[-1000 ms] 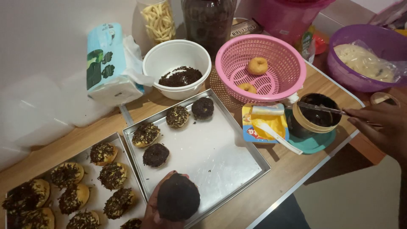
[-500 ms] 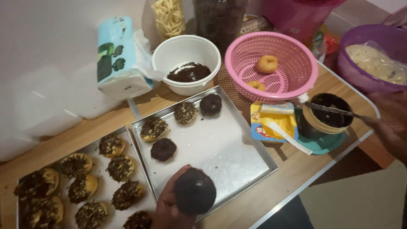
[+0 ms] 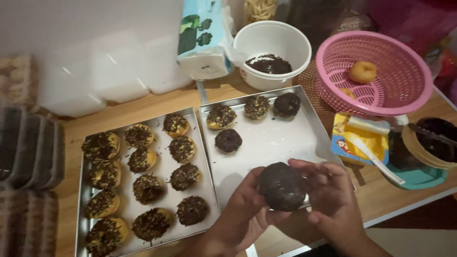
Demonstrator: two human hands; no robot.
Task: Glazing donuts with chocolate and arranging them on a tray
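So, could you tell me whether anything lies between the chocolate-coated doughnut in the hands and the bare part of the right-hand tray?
Nothing visible does. Both the left hand and right hand hold the chocolate-coated doughnut over the right-hand tray, whose near part is bare; its four doughnuts sit toward the far side.

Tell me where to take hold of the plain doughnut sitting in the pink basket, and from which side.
Take the plain doughnut by its rounded outer edge, coming from straight above. It lies flat on the floor of the pink basket, whose raised wall probably blocks a sideways approach. A light grip across opposite edges should suit its round shape.
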